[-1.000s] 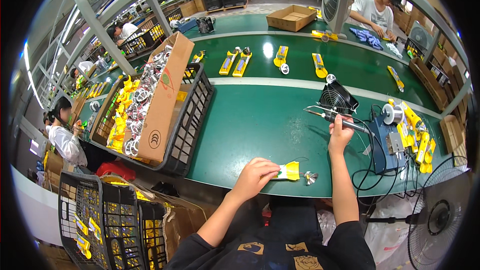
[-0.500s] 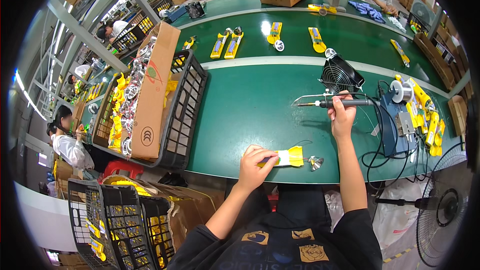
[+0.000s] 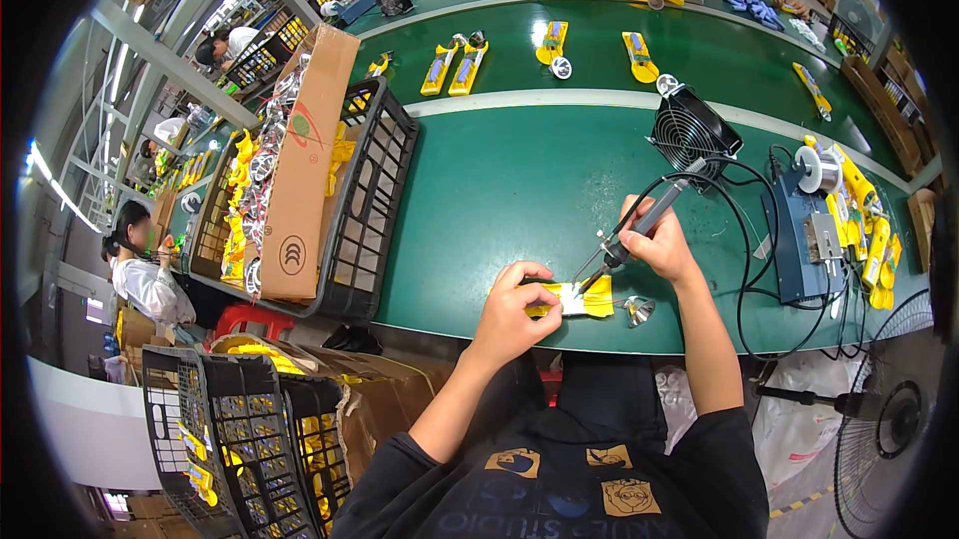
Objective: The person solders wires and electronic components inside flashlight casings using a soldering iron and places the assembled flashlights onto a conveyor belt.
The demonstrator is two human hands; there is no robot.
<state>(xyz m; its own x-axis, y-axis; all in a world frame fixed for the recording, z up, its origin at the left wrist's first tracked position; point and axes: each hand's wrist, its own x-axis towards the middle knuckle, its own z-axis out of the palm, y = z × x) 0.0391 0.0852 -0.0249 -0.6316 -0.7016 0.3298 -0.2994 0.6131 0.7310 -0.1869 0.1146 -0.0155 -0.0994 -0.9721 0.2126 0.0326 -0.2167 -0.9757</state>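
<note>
Case [image 3: 599,301]: in the head view, it lay flat near the front edge of the worktop [image 3: 470,209], yellow with a white patch in its middle, between the person's two hands.
Left hand [image 3: 511,321]: its thumb and forefinger curled into a ring and pinched the left part of the case; whether they also nipped a wire, I could not tell.
Right hand [image 3: 656,241]: its fingers were wrapped round the soldering iron [image 3: 616,256], held like a pen and slanting down to the left.
Iron tip: it reached the white patch; touching or just above, I could not tell.
Bulb cup [image 3: 638,312]: silver and flared, it lay just beyond the right end of the case.
Handling: the case looked light, thin and fairly stiff, probably smooth enough to slide if nudged; the shiny cup seemed easy to scratch or dent.
Hold: the yellow ends or side edges seemed the best places to grip, clear of the white patch and the hot tip; the iron was best taken by its handle alone.
Small fan [image 3: 689,129]: black and square, it stood beyond the right hand.
Blue box [image 3: 796,239]: it sat to the right, beside a wire spool [image 3: 821,171] and a yellow pile [image 3: 879,257].
Crate [image 3: 385,174]: black and slatted, it stood on the left, with a cardboard sheet [image 3: 308,184] upright in it.
</note>
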